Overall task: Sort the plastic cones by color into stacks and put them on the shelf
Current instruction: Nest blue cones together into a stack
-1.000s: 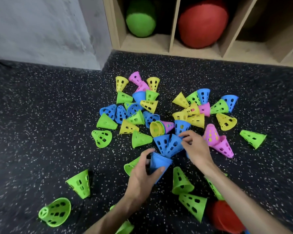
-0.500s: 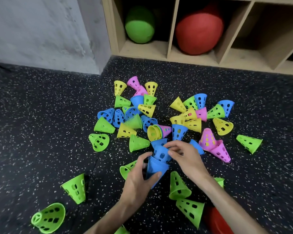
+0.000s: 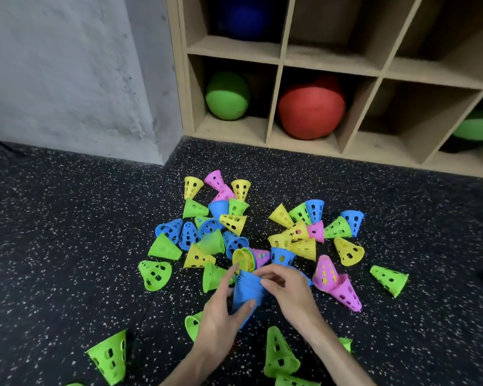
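The left hand [image 3: 221, 316] curls thumb and fingers round a nested stack of blue perforated plastic cones [image 3: 246, 292] low in the middle of the view, while the right hand [image 3: 287, 293] pinches the stack's rim at its three o'clock side. I judge the sort barely begun. Dozens of loose yellow, green, pink and blue plastic cones [image 3: 262, 235] lie on the speckled black floor towards twelve o'clock. None stands in the wooden cubby shelf [image 3: 279, 62] beyond. The stack's count is unreadable, and the green cones at six o'clock are cut off.
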A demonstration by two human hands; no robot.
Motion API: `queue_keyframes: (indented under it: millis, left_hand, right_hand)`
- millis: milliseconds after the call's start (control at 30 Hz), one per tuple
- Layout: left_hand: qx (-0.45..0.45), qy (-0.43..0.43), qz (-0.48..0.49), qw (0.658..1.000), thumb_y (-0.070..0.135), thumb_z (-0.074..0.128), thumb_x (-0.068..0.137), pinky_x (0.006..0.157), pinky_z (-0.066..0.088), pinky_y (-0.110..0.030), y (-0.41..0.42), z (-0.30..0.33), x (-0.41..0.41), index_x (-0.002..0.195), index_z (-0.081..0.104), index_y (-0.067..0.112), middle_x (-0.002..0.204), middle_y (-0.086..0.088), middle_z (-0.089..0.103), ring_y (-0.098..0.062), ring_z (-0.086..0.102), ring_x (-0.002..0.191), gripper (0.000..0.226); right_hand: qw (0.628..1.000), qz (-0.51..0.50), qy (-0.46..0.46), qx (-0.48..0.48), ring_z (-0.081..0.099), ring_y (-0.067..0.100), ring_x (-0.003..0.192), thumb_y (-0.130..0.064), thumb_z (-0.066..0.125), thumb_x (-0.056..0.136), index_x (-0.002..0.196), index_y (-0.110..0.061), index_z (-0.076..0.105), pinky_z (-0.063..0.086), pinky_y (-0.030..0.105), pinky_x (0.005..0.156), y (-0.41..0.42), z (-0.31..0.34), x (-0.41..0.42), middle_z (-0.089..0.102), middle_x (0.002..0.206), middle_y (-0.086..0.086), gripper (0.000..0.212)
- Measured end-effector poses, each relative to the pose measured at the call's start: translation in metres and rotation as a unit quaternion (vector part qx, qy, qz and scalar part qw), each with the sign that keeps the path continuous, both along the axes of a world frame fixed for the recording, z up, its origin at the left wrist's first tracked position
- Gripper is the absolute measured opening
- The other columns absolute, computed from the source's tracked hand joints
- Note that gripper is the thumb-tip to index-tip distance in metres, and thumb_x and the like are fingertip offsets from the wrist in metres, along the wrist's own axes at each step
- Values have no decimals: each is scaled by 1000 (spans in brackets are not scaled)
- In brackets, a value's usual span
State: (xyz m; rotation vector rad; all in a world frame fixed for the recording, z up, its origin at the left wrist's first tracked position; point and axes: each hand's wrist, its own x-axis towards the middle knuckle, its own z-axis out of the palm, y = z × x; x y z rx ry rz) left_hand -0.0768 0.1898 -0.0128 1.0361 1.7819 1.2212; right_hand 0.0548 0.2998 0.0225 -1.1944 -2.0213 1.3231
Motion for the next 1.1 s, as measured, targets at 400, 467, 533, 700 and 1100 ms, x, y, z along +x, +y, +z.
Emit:
queue_keyframes:
  millis: [400,467,533,700,1100]
  left_hand:
    - [-10,27,-61,998,29,74,93,83,59,-25,6,9,-14,137,44,55,99,13,71,-1,68,93,60]
    - [-10,24,-78,997,25,73,93,74,51,-8,10,17,-14,136,44,48,104,18,65,14,62,95,56]
    - [-14,32,-93,995,30,72,93,73,50,-7,15,26,-12,136,42,49,111,20,62,13,61,97,56]
    - [-35,35,-91,995,26,73,93,79,60,-24,21,15,-3,136,42,52,110,12,69,5,67,93,59]
    - [-63,41,-102,992,29,71,95,77,49,-8,10,15,4,143,39,45,110,7,68,9,63,96,60]
  right_hand:
    - [998,-20,-50,31,61,-9,100,-5,61,98,91,-39,73,47,11,88,34,-2,31,71,104,-20,37]
    - [995,-62,-62,36,62,-3,101,-6,60,99,90,-43,70,51,22,93,44,-10,41,68,111,-16,39]
    - [993,-76,-81,45,62,2,104,-6,60,99,89,-47,67,53,27,93,51,-14,50,65,115,-15,43]
    - [986,-72,-136,65,56,-5,100,-11,61,98,100,-48,65,48,26,101,58,-24,60,60,126,-14,37]
    - [974,-54,-220,-27,66,5,75,-12,61,99,127,-29,61,51,22,61,65,-49,65,67,97,-11,32]
